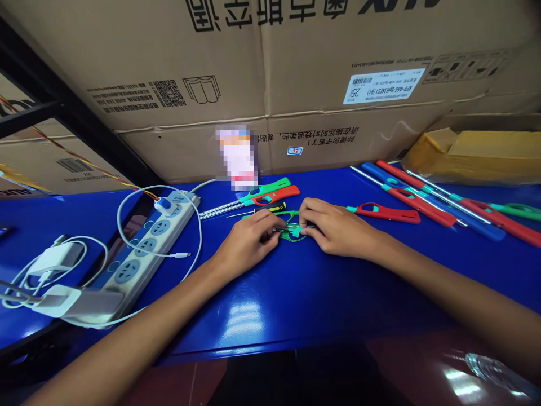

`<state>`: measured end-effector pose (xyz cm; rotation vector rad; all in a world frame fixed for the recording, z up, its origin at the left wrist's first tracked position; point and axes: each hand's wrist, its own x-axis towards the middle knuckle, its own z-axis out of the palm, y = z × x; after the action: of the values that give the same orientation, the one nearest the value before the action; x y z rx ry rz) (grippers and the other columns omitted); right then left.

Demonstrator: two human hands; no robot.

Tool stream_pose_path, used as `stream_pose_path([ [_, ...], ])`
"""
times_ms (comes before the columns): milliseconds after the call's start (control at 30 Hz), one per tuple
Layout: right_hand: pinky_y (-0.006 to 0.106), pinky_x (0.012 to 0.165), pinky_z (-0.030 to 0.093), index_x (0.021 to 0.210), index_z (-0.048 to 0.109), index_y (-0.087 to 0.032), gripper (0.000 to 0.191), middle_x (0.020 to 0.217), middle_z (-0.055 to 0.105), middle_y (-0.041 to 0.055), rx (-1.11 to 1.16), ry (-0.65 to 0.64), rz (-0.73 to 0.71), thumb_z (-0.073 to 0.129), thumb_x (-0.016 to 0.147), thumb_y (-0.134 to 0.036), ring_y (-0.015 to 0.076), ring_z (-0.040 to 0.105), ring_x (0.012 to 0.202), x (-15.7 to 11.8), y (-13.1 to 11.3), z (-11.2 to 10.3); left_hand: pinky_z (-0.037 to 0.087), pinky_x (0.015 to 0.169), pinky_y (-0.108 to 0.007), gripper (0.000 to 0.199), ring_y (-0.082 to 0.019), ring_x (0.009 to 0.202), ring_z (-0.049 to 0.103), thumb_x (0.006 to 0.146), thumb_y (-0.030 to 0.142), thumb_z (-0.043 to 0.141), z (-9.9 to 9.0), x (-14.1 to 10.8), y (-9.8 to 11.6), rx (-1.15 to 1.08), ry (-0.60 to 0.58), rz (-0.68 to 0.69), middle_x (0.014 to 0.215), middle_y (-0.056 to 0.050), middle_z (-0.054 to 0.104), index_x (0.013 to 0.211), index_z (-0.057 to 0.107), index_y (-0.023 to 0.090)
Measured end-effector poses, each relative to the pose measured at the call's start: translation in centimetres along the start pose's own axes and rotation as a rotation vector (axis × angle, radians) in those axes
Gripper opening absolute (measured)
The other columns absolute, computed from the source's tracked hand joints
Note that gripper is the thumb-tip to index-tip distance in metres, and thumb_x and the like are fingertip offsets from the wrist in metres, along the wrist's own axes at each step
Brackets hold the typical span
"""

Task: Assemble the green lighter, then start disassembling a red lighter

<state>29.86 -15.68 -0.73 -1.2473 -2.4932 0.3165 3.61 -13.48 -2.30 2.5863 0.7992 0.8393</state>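
Lighter point(295, 231), green, turquoise middle, partly hidden

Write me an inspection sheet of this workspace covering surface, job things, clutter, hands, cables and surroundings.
Surface: glossy blue tabletop, reflecting light.
Job's things: small turquoise part, held at the fingertips.
Clutter: screwdriver lying beyond the turquoise part; long-nosed lighters, red, blue and green, in an overlapping group at right.
Hands: right hand pinches the turquoise part; left hand is close beside it, its grip partly hidden.
Cables: white cables loop around the power strip at left; one connector is unplugged.
Surroundings: large cardboard box behind; taped carton at right.
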Motion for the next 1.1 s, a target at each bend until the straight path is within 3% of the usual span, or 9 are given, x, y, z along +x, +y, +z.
stream_pose_path([
  [233, 0.036, 0.081, 0.050, 0.087, 0.068, -0.021, 0.012, 0.104, 0.069, 0.0045, 0.036, -0.009, 0.114, 0.073, 0.094, -0.013, 0.0217, 0.068, 0.091, 0.8, -0.7, -0.3, 0.055, 0.077, -0.026, 0.016, -0.012, 0.084, 0.068, 0.100, 0.010, 0.063, 0.3, -0.2, 0.0, -0.069, 0.020, 0.011, 0.103, -0.003, 0.072, 0.110, 0.073, 0.019],
  [600, 0.034, 0.085, 0.048, 0.089, 0.073, -0.020, 0.012, 0.105, 0.071, 0.0036, 0.142, -0.013, 0.098, 0.070, 0.095, -0.010, 0.0196, 0.068, 0.092, 1.1, 0.2, -0.4, 0.054, 0.075, -0.024, 0.016, -0.012, 0.082, 0.066, 0.097, 0.006, 0.066, 0.4, -0.3, 0.0, -0.062, 0.015, 0.012, 0.100, -0.002, 0.069, 0.107, 0.072, 0.017],
  [1100, 0.033, 0.082, 0.049, 0.087, 0.076, -0.019, 0.009, 0.101, 0.070, 0.0026, 0.229, 0.056, 0.100, 0.082, 0.093, -0.016, 0.0186, 0.068, 0.090, 1.3, 0.4, 0.1, 0.055, 0.078, -0.024, 0.013, -0.013, 0.086, 0.068, 0.101, 0.009, 0.067, 0.3, -0.3, 0.2, -0.055, 0.004, 0.018, 0.103, -0.002, 0.071, 0.108, 0.070, 0.019],
])
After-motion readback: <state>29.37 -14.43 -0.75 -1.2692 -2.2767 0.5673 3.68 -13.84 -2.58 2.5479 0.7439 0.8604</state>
